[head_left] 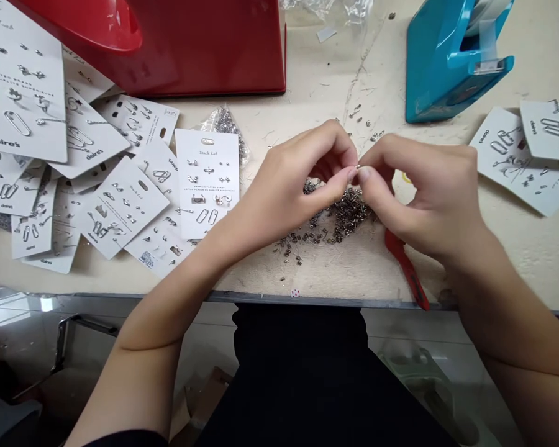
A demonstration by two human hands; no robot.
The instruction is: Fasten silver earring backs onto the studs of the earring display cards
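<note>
My left hand (307, 167) and my right hand (423, 192) meet above the table, thumbs and forefingers pinched together at their tips. Between the tips shows a tiny metallic piece (358, 167), too small to name and mostly covered by the fingers. Right below lies a heap of small dark metal earring parts (349, 214), with loose ones scattered toward the table's front edge. Left of my left hand lies a white earring card (208, 167) with several pairs of earrings on it. A red-handled tool (407, 273) lies partly under my right hand.
Many earring cards (125, 205) lie overlapped on the left. A red box-like object (205, 46) stands at the back, a blue tape dispenser (447, 62) at the back right. More cards (517, 161) lie far right. A clear bag of metal parts (230, 124) sits behind the single card.
</note>
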